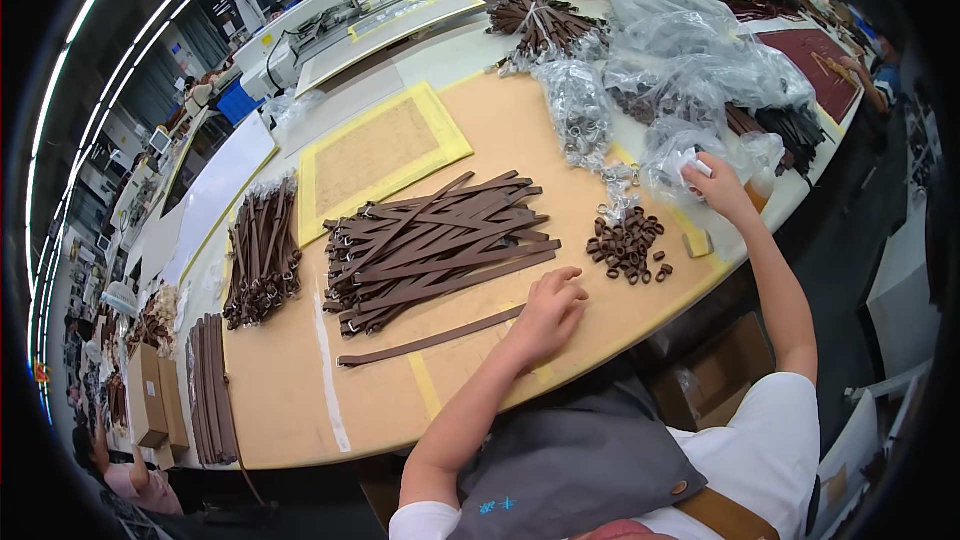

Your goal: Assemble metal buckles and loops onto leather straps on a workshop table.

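My left hand [550, 312] rests on the table with its fingers loosely bent and apart. It lies over the right end of a single brown strap [430, 338], hiding that end. Out to the right, my right hand [724, 186] is closed on a small white object [696, 168] whose kind I cannot make out. Close beside it stands a container with orange-brown contents [760, 187], partly covered by clear plastic. Between my hands lies a heap of small brown strap loops [627, 248]. Beyond the single strap is a crisscrossed pile of brown straps with metal buckles [440, 245].
Bundled straps [262, 255] and a row of flat straps [211, 390] lie at left. A yellow-edged board [385, 155] is behind the pile. Clear plastic bags [690, 70] crowd the back right. A small tan block [698, 243] sits near the table's right edge.
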The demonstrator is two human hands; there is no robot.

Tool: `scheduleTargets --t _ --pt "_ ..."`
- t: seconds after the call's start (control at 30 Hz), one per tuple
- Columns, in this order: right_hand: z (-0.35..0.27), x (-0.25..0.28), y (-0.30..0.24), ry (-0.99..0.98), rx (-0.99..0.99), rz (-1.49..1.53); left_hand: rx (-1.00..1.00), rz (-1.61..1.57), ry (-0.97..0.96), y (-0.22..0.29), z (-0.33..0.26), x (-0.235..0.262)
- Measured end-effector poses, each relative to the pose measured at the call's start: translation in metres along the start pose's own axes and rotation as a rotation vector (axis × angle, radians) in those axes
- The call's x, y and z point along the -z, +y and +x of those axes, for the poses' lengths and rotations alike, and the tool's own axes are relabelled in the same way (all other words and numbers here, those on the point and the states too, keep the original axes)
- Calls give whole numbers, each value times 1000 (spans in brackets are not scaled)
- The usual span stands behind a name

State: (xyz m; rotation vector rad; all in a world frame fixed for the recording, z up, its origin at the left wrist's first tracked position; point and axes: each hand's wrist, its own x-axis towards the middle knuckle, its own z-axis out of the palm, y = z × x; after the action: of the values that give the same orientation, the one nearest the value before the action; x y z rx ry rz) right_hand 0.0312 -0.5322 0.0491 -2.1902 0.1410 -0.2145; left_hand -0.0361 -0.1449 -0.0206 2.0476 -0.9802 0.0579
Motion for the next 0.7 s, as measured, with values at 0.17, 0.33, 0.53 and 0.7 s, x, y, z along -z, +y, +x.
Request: scheduleTargets --t 0.17,0.33,0.53,0.7 --pt "-28 37 1 30 -131 635 -7 -25 -11 -2 2 -6" --pt "-25 85 -17 265 138 733 17 -34 -21 -6 2 -6" --pt "-17 112 -127 955 748 640 10 -13 -6 0 2 1" --pt "1 128 -135 1172 1011 364 -2 20 -16 3 1 4"
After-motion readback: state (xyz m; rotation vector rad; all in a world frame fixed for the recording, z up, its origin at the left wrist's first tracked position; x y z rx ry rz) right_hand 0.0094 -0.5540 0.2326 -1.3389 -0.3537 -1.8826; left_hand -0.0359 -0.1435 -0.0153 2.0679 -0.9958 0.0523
